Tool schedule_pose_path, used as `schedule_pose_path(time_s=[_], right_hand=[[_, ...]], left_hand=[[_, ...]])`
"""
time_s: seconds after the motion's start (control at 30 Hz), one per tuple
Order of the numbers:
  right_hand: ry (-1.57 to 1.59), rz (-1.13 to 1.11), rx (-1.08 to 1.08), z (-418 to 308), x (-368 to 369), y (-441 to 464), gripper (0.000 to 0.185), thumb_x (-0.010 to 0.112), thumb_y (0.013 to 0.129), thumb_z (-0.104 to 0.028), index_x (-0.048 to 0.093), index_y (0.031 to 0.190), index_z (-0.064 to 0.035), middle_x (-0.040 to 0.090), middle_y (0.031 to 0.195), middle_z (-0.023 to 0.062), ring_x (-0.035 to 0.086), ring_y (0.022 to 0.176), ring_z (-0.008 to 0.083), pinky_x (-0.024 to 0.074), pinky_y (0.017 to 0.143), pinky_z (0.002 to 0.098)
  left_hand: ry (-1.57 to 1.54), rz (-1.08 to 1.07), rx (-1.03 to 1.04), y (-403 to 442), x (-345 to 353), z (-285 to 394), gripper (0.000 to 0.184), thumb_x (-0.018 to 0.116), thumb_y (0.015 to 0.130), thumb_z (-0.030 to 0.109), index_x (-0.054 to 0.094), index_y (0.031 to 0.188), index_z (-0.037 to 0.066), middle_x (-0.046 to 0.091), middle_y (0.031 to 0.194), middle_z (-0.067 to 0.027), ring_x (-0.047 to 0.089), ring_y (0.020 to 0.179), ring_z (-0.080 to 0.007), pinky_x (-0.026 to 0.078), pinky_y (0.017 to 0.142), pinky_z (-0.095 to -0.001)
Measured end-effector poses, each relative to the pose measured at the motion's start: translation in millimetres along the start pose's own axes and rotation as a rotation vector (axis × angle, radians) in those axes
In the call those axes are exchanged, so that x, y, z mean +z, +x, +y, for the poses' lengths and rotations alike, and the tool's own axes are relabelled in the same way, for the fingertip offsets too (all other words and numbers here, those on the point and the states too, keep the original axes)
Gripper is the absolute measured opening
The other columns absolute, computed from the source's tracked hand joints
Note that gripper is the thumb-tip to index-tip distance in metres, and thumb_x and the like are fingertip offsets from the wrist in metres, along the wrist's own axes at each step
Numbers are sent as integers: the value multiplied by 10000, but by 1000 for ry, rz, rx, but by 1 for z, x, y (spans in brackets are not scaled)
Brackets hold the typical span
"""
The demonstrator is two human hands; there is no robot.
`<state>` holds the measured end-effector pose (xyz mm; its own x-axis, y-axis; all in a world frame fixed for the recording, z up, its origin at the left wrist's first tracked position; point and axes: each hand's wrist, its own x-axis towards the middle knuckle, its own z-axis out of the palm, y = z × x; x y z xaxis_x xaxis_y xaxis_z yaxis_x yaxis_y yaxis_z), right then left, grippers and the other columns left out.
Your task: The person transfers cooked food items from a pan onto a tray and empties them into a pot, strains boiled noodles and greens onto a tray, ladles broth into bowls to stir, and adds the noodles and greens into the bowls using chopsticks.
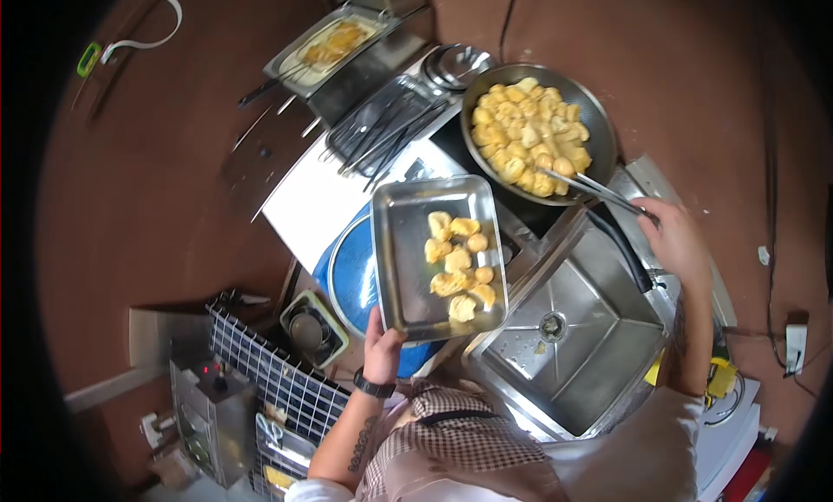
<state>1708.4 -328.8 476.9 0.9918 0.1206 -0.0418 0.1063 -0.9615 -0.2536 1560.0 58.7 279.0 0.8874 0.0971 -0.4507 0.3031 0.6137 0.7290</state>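
My left hand (382, 353) grips the near left corner of a rectangular metal tray (401, 242). Several yellow fried pieces (458, 259) and small round balls lie in the tray, mostly on its right side. In my right hand (675, 235) is a pair of metal tongs (612, 194), closed around the handle end. The tips of the tongs reach into a wide frying pan (599, 120) among many yellow pieces (521, 129), beside a round ball (564, 166). Whether the tips pinch a piece I cannot tell. The pan's black handle (623, 250) points toward me, over the sink.
A steel sink (599, 302) lies right of the tray. Behind the tray are a black rack (382, 124) with utensils and a deep fryer (325, 55) holding food in oil. A blue round lid (351, 268) is beneath the tray's left edge. A white wire grid (286, 363) stands at left.
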Motion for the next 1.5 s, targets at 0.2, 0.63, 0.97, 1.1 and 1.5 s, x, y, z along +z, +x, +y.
schedule_pose_path(time_s=[0.2, 0.63, 0.97, 1.1, 1.5], right_hand=[[109, -124, -212, -58, 42, -30, 300, 615, 812, -63, 637, 1109, -30, 653, 964, 150, 628, 845, 356, 512, 751, 400], [482, -32, 157, -145, 220, -60, 479, 681, 825, -233, 498, 1213, -17, 664, 999, 171, 663, 901, 310, 505, 798, 402], [-129, -199, -63, -255, 283, -68, 592, 705, 743, -378, 567, 1187, -13, 694, 915, 204, 667, 873, 388, 529, 801, 464], [-41, -159, -42, -261, 215, -74, 438, 683, 724, -300, 653, 1086, -54, 691, 904, 205, 664, 874, 380, 524, 813, 458], [-85, 264, 172, -133, 39, 36, 501, 657, 725, -323, 644, 1153, -62, 673, 1025, 221, 643, 989, 374, 500, 861, 430]], left_hand=[[-41, -42, -6, 3, -7, -4, 501, 456, 753, -84, 478, 1237, 43, 547, 1030, -28, 507, 897, -115, 414, 772, -232], [-104, 164, 160, -71, -108, 32, 509, 453, 753, -61, 482, 1244, 67, 544, 934, 26, 461, 722, -50, 347, 588, -174], [-177, 463, 418, -191, -262, 27, 661, 454, 757, -32, 387, 1408, 61, 579, 1118, -50, 581, 935, -149, 504, 816, -288], [-184, 631, 377, -230, -284, 41, 712, 505, 755, -42, 357, 1442, 65, 538, 993, 11, 478, 709, -54, 407, 596, -174], [-292, 758, 452, -241, -257, 55, 635, 450, 757, -28, 401, 1381, 76, 522, 913, 7, 456, 611, -50, 489, 555, -202]])
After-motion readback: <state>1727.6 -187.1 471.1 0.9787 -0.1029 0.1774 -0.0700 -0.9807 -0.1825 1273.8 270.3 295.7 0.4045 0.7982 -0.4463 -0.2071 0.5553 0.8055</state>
